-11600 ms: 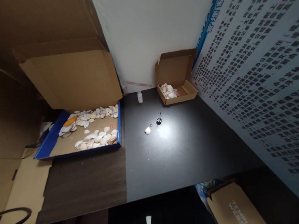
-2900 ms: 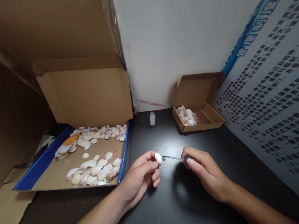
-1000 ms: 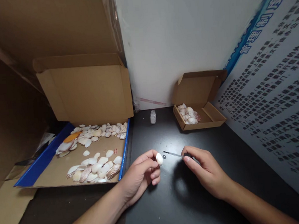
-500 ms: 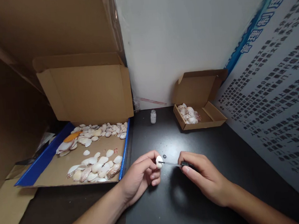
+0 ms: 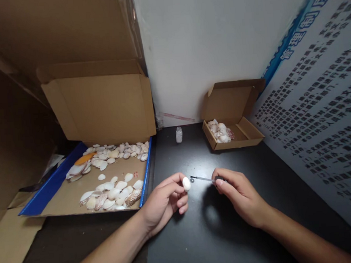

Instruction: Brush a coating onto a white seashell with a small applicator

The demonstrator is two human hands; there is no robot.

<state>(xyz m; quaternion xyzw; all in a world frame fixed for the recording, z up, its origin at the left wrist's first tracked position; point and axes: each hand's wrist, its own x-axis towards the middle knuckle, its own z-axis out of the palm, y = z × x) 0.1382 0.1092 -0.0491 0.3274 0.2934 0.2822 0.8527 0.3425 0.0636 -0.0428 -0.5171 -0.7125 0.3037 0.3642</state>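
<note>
My left hand (image 5: 164, 201) pinches a small white shell (image 5: 186, 183) between thumb and fingertips, just above the black table (image 5: 220, 241). My right hand (image 5: 239, 195) grips the black cap of a thin brush (image 5: 204, 179) whose tip points left and stops a short gap from the shell. A tiny dark ring (image 5: 192, 180) lies on the table beneath the brush tip. A small clear bottle (image 5: 179, 134) stands uncapped by the back wall.
A blue-edged cardboard tray (image 5: 53, 185) at the left holds several loose shells, its lid standing up behind. A small open cardboard box (image 5: 243, 138) with a heap of shells sits at the back right. A printed board (image 5: 322, 107) leans along the right side.
Half a second ago the brush tip touched the shell; now my right hand has drawn it back to the right and slightly up. My left hand keeps the shell in about the same place.
</note>
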